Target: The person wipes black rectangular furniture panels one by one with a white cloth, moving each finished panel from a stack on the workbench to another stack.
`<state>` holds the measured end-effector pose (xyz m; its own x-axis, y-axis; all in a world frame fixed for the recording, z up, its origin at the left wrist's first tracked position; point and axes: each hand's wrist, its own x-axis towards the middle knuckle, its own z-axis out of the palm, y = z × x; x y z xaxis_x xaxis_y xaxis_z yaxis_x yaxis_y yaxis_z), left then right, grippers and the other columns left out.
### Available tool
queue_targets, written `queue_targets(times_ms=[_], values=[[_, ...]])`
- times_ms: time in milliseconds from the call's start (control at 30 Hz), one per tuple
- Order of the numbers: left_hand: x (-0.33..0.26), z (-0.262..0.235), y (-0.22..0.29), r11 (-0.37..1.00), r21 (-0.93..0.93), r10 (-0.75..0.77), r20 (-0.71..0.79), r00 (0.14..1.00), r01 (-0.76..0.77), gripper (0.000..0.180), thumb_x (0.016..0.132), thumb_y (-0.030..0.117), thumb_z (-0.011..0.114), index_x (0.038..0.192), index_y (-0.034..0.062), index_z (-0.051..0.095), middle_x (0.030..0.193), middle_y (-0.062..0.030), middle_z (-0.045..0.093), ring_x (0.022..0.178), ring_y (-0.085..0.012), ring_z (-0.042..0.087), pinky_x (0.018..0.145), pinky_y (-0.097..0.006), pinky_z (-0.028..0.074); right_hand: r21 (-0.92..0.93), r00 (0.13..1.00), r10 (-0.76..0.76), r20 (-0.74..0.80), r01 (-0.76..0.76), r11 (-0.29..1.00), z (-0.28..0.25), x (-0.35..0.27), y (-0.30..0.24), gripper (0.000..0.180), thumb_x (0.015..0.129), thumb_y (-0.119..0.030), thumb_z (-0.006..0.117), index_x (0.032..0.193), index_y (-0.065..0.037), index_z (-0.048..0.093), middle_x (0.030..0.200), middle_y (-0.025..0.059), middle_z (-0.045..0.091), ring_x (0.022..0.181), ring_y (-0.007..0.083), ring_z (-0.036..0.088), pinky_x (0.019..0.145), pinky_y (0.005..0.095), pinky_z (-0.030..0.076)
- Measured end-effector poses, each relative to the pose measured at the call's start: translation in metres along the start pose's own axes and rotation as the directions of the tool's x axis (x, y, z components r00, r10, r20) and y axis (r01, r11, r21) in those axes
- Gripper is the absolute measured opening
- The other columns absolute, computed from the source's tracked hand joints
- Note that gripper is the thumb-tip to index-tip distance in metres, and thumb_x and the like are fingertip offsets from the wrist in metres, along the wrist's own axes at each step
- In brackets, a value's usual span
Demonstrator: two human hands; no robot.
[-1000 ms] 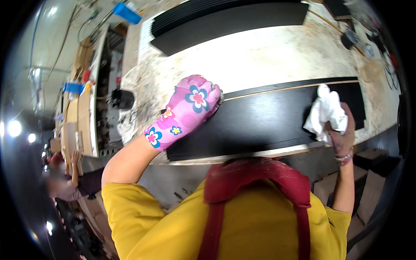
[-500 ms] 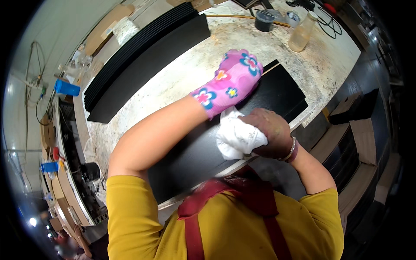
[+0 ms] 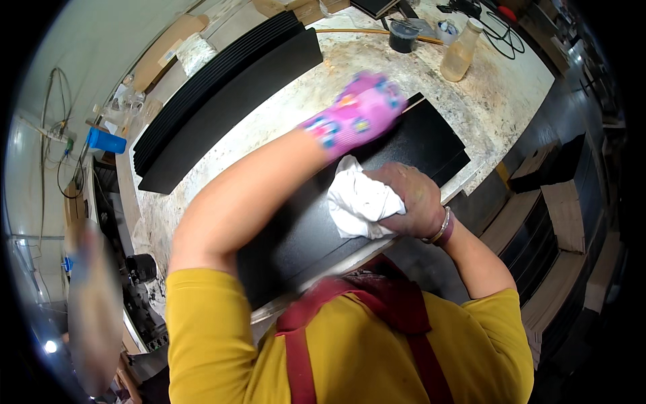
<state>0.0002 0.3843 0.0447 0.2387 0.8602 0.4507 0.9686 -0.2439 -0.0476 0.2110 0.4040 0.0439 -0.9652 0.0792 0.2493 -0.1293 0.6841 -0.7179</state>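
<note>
A long black panel (image 3: 296,236) lies along the near table edge, beneath both my arms. My right hand (image 3: 414,198), with a bracelet at its wrist, is closed on a bunched white cloth (image 3: 360,202) against the panel. My left hand (image 3: 370,108), in a pink flowered glove and smeared by motion, is curled at the panel's far side. A thin pale stick (image 3: 414,104) shows beside its knuckles; whether the fist holds it is hidden. Right of this hand, black panel ends (image 3: 437,145) overlap unevenly.
A stack of black panels (image 3: 229,87) stands along the table's far left. A dark-filled cup (image 3: 403,37) and a cloudy bottle (image 3: 461,52) stand at the back. Cardboard boxes (image 3: 565,215) are on the right. A blurred shape (image 3: 94,316) is at far left.
My right hand and the cloth have shifted slightly left. The left glove has moved a little and is now blurred. A blurred shape has come in at far left.
</note>
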Motion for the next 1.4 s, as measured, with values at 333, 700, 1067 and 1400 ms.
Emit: queue_targets(times_ms=[333, 700, 1067, 1400], values=[[-0.311, -0.228, 0.099, 0.792, 0.365, -0.611, 0.472, 0.635, 0.490, 0.039, 0.070, 0.020, 0.073, 0.105, 0.0093, 0.060, 0.085, -0.0086, 0.059, 0.089, -0.0287, 0.059, 0.079, -0.040, 0.049, 0.016, 0.935, 0.162, -0.316, -0.165, 0.986, 0.025, -0.043, 0.052, 0.068, 0.067, -0.004, 0.077, 0.130, -0.001, 0.052, 0.119, 0.0157, 0.062, 0.110, 0.0256, 0.061, 0.095, 0.0353, 0.047], [-0.552, -0.258, 0.147, 0.164, 0.535, -0.985, 0.139, 0.105, 0.829, 0.037, 0.085, 0.029, 0.065, 0.114, 0.0070, 0.062, 0.105, -0.0142, 0.062, 0.104, -0.0331, 0.057, 0.091, -0.041, 0.045, 0.386, 0.895, 0.431, -0.115, -0.360, 0.849, -0.004, -0.023, 0.059, 0.058, 0.078, -0.005, 0.067, 0.133, 0.002, 0.048, 0.116, 0.0080, 0.059, 0.104, 0.0172, 0.054, 0.094, 0.0300, 0.041], [-0.407, -0.216, 0.010, 0.455, 0.170, -0.888, 0.014, 0.459, 0.874, 0.047, 0.094, 0.032, 0.056, 0.132, 0.0059, 0.052, 0.127, -0.0162, 0.058, 0.117, -0.0307, 0.055, 0.102, -0.037, 0.042, 0.300, 0.856, 0.458, -0.240, -0.384, 0.874, 0.020, -0.029, 0.044, 0.073, 0.070, -0.018, 0.065, 0.137, 0.004, 0.043, 0.125, 0.0148, 0.054, 0.112, 0.0235, 0.053, 0.101, 0.0334, 0.039], [-0.310, -0.110, -0.114, 0.487, 0.392, -0.857, 0.041, 0.513, 0.781, 0.057, 0.086, 0.039, 0.062, 0.129, 0.0029, 0.050, 0.118, -0.0171, 0.059, 0.110, -0.0353, 0.055, 0.100, -0.043, 0.039, 0.331, 0.805, 0.437, -0.400, -0.318, 0.888, 0.045, -0.031, 0.021, 0.069, 0.065, -0.024, 0.079, 0.125, 0.001, 0.054, 0.115, 0.0105, 0.061, 0.106, 0.0201, 0.058, 0.095, 0.0343, 0.045]])
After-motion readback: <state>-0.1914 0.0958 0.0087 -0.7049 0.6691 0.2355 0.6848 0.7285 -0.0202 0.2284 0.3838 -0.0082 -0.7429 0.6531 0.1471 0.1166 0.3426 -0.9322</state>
